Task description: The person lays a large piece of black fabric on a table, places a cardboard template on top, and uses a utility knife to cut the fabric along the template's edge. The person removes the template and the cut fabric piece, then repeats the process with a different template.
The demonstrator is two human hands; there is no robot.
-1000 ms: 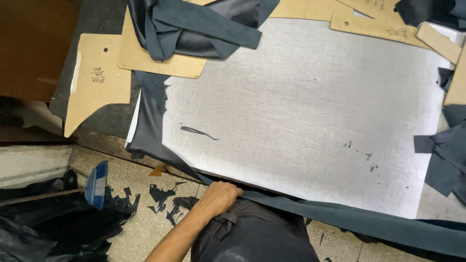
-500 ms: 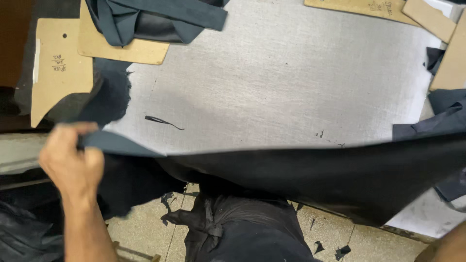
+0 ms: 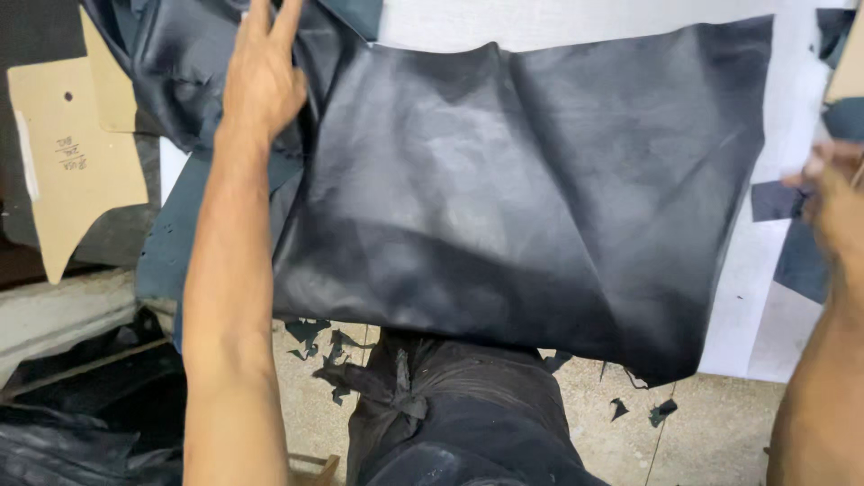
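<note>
A large sheet of black leather (image 3: 522, 198) lies spread over the white cutting table (image 3: 774, 297), its near edge hanging over the table's front. My left hand (image 3: 263, 76) rests flat on the leather's far left part, fingers stretched and apart. My right hand (image 3: 832, 202) is blurred at the frame's right edge, beside the leather's right border; whether it touches the sheet I cannot tell.
Tan cardboard patterns (image 3: 76, 162) lie at the left of the table. More dark leather (image 3: 180, 63) is bunched at the far left. Small leather offcuts (image 3: 319, 337) litter the floor. Dark scraps (image 3: 792, 234) lie on the table's right side.
The leather, held low at the table's front edge half a second ago, now lies spread across the table. My left hand has moved from the near left edge up onto the sheet.
</note>
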